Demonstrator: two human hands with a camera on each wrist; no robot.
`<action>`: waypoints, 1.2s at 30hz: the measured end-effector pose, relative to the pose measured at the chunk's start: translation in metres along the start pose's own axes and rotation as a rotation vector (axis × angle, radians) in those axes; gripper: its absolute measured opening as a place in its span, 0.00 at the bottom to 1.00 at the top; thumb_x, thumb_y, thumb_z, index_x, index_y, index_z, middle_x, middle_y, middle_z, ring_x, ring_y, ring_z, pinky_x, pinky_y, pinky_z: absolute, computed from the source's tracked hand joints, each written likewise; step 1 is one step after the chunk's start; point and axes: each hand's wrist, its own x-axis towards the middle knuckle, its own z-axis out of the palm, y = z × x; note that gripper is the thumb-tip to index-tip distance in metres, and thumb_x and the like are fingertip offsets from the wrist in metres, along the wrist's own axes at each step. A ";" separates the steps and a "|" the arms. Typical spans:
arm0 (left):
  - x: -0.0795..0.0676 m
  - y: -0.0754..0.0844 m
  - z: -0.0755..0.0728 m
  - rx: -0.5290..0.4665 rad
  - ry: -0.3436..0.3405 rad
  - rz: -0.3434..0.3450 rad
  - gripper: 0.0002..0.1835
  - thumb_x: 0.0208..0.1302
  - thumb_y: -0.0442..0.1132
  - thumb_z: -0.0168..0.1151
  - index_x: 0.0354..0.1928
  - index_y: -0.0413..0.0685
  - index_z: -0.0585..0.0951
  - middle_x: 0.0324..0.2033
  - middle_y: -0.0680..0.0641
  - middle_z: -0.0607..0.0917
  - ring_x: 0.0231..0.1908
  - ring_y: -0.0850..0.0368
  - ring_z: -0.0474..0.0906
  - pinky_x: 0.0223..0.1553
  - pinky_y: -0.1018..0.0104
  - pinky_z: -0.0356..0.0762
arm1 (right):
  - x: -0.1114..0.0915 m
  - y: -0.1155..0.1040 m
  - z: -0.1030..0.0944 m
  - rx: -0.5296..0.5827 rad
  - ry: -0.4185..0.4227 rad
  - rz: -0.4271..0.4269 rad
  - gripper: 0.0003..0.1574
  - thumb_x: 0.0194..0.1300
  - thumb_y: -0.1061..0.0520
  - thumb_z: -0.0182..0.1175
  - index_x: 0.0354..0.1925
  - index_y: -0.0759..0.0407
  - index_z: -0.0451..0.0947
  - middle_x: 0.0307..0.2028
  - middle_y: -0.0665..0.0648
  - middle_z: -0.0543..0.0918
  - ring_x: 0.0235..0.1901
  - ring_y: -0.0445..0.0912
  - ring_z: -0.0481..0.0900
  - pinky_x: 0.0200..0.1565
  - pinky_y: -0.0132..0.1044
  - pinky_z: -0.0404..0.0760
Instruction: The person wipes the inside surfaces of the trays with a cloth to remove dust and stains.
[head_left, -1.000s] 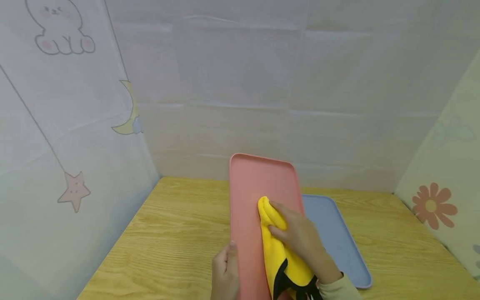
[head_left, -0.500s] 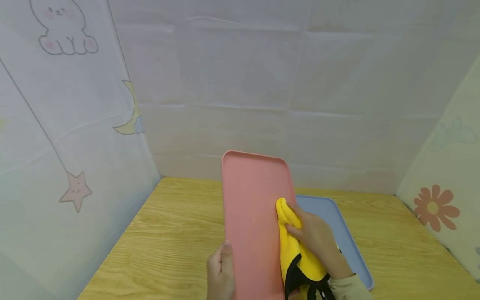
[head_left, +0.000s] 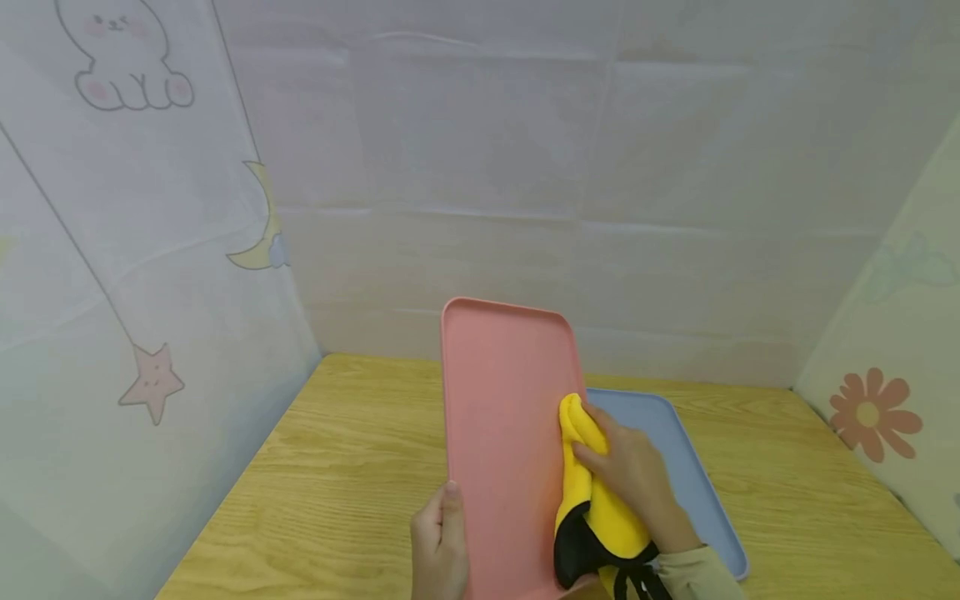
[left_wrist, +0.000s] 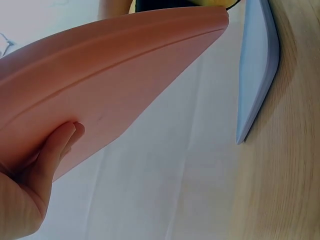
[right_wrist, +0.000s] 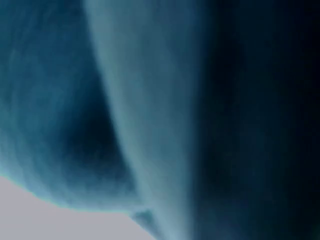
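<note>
A pink rectangular tray [head_left: 502,400] is held up at a tilt above the table in the head view. My left hand [head_left: 440,537] grips its left edge, thumb on the inner face; the left wrist view shows fingers [left_wrist: 62,142] against the tray's underside [left_wrist: 100,105]. My right hand [head_left: 633,471] pinches a bunched yellow cloth with black trim [head_left: 581,487] and holds it against the tray's right side. Black cords dangle below the cloth. The right wrist view is dark and blurred, with little to make out.
A light blue tray [head_left: 693,475] lies on the wooden table [head_left: 337,467] behind my right hand, partly covered by the pink tray and my arm. Pale printed sheets [head_left: 480,167] stand at the back and both sides of the table.
The cloth and my right hand have moved right across the pink tray to its right edge. The tray and my left hand have shifted slightly left.
</note>
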 end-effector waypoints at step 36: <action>0.001 -0.003 0.002 0.064 0.011 -0.150 0.18 0.69 0.33 0.41 0.19 0.38 0.70 0.12 0.58 0.63 0.12 0.68 0.60 0.12 0.72 0.63 | -0.016 -0.099 0.019 0.137 0.058 -0.171 0.28 0.49 0.55 0.64 0.50 0.57 0.70 0.11 0.44 0.60 0.08 0.36 0.54 0.13 0.28 0.61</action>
